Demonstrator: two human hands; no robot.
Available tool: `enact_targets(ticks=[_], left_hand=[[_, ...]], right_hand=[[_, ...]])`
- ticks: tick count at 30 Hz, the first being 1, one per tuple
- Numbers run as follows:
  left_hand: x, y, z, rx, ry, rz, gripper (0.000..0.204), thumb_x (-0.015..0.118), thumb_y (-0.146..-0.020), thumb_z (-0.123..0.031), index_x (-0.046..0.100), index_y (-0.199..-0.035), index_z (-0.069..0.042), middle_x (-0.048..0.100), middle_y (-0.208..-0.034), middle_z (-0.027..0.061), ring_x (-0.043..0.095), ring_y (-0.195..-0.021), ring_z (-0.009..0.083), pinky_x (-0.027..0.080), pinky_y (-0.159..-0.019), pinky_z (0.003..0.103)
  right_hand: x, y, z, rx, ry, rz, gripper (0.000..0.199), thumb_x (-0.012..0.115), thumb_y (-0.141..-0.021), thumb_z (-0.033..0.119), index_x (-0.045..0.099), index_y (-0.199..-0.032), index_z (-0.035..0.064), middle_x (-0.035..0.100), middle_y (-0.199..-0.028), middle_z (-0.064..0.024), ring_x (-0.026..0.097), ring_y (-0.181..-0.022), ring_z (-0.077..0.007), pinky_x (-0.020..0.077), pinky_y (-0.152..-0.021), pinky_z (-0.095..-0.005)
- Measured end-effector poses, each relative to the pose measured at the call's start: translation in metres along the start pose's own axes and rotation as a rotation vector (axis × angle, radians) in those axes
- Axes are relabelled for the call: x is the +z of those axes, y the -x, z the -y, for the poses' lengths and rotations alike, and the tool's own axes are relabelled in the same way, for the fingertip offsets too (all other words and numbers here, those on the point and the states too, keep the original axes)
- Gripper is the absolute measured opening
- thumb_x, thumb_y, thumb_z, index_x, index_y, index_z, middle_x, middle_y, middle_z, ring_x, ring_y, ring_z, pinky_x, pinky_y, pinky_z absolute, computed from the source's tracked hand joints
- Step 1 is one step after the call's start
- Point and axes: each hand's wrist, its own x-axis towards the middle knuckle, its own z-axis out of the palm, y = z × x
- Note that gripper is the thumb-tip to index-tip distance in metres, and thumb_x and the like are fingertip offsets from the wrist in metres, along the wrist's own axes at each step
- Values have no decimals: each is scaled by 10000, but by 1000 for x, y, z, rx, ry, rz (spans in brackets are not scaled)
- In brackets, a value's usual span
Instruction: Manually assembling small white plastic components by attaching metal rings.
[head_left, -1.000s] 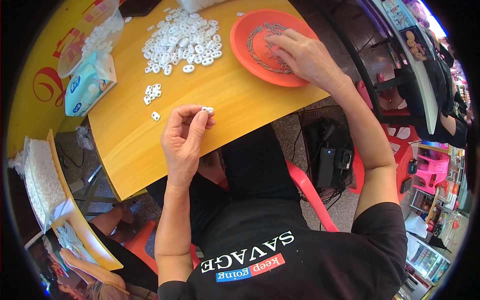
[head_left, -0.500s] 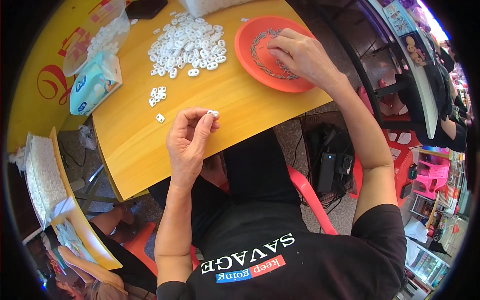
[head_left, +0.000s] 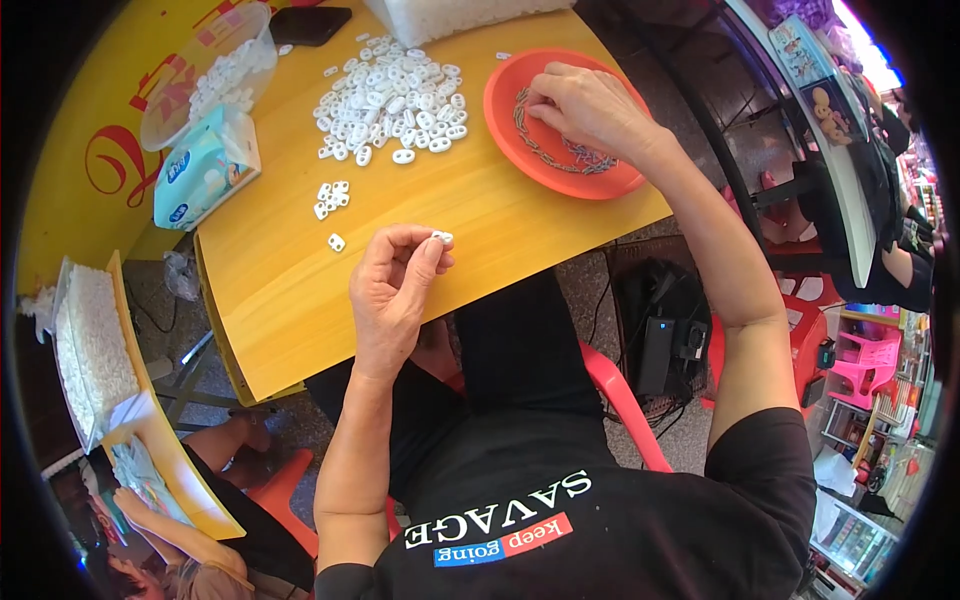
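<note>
My left hand [head_left: 390,295] is closed in a pinch above the table's near edge. Between its thumb and fingertips sits a small white oval piece with holes [head_left: 442,238]. My right hand [head_left: 592,112] reaches into a red round plate [head_left: 492,112], fingers drawn together at the small grey metal pins or screws [head_left: 545,155] scattered in a ring there. Whether those fingers hold one is hidden. Farther off lies a heap of similar white two-holed pieces [head_left: 390,105]. A small cluster of them [head_left: 332,200] and one single piece [head_left: 336,242] lie left of my left hand.
On the left stand a tissue pack [head_left: 207,170] and a clear tub with white pieces [head_left: 225,85]. A dark phone [head_left: 308,25] and a large translucent bag [head_left: 450,15] lie at the far edge. Another person's arm [head_left: 180,530] shows at the lower left, beside another table.
The whole view has shifted slightly. My right hand's fingers have moved toward the left side of the plate. My left hand keeps its pinch on the white piece.
</note>
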Motion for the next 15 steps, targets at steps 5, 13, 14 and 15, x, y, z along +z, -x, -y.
enact_targets(ticks=[5,13,14,15], left_hand=[[0,0,0,6,26,-13,97,592,-968,-65,606,-1031,8,660,-944,50,615,-819,99,496,-767,235],[-8,-4,0,-26,175,-29,128,578,-976,-86,572,-1038,26,682,-926,120,656,-780,143,529,-732,259],[-8,-6,2,-31,194,-39,126,581,-975,-90,575,-1027,25,681,-918,115,654,-774,141,531,-723,259],[-8,-7,2,-37,190,-58,126,581,-975,-90,575,-1027,25,681,-918,115,654,-774,141,531,-723,259]], right_hand=[[-4,-2,3,-42,78,71,150,592,-891,167,624,-887,20,632,-897,-126,622,-849,-341,502,-760,-417],[-16,10,10,206,-593,-240,160,631,-895,81,633,-1027,-9,648,-772,-65,624,-661,-92,510,-620,-265],[-19,12,15,211,-630,-306,189,624,-909,91,648,-1071,-4,640,-760,-49,616,-673,-80,506,-623,-258],[-21,14,17,208,-650,-301,225,613,-927,91,664,-1127,1,623,-750,-19,591,-687,-58,487,-626,-224]])
